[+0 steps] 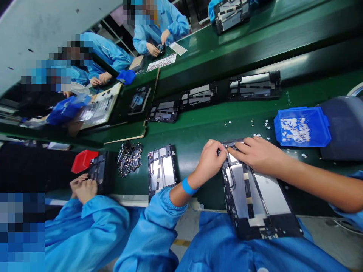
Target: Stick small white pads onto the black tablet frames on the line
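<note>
An opened tablet with silver battery panels and black cables lies tilted in front of me, its near end overhanging the table edge above my lap. My left hand, with a blue band at the wrist, pinches at the tablet's far left corner. Whatever sits between those fingertips is too small to make out. Across the tablet's far edge lies my right hand, fingers stretched out, its index fingertip close to the left thumb. That hand covers part of the far edge.
A blue bin of small pale pieces stands right, with scraps scattered near it. Another opened tablet and a pile of small dark parts lie left. Several tablets line the belt. A co-worker's hands work beside a red bin.
</note>
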The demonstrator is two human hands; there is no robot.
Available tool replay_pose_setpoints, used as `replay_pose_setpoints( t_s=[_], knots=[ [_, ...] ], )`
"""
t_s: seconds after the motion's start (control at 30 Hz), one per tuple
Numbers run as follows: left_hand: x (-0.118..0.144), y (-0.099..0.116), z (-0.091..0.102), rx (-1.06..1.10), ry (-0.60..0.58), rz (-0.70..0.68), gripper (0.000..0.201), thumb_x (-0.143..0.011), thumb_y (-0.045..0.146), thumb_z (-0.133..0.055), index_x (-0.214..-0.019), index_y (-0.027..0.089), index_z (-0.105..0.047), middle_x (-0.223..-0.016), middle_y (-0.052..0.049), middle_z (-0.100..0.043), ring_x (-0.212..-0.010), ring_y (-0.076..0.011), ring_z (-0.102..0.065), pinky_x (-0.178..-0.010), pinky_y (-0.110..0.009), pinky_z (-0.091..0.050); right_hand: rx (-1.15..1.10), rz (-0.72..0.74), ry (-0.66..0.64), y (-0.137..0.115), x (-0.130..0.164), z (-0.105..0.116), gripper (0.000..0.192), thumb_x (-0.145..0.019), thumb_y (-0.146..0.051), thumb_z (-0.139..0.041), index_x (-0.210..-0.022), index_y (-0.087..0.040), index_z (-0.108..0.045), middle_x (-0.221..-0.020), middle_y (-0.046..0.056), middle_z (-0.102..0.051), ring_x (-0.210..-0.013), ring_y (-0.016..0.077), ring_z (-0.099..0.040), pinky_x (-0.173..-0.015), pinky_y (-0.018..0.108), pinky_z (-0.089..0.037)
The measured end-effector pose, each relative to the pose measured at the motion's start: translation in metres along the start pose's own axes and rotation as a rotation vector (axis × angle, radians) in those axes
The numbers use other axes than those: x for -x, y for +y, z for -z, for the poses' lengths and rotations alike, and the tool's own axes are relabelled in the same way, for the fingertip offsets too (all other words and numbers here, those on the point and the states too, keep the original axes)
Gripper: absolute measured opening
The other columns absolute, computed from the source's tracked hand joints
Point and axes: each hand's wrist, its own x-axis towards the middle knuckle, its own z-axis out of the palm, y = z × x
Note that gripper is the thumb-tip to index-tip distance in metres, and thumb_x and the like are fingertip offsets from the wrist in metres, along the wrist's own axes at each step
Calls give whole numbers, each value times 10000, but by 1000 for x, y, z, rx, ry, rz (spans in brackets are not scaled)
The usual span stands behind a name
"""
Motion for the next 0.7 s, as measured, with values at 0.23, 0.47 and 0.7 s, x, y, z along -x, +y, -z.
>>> replay_pose_setpoints(
  t_s=[0.23, 0.47, 0.7],
  knots=[
    [-8, -3, -10, 230, 34, 325, 247, -812, 89, -656, -907, 232, -478, -838, 34, -484, -783, -151, -491, -725, -284, -408, -2, 4, -12, 1, 0, -1, 377, -981, -125, -559, -1345, -133, -655, -1032, 108, -699, -840, 252, -531, -690, 385, -255],
    [-5, -1, -16, 312, 45, 370, 230, -832, 100, -604, -971, 235, -481, -897, 22, -504, -805, -136, -501, -742, -267, -411, -25, -26, -44, -2, 2, 0, 375, -1012, -116, -502, -1356, -133, -652, -1079, 142, -704, -871, 249, -540, -700, 373, -258],
    [0, 3, -7, 212, -10, 260, 333, -801, 87, -657, -1083, 204, -524, -1065, -28, -570, -947, -152, -537, -881, -284, -457, -138, -84, -12, 0, 5, 0, 402, -1008, -105, -495, -1366, -146, -672, -1097, 148, -730, -918, 250, -595, -765, 373, -380]
  ],
)
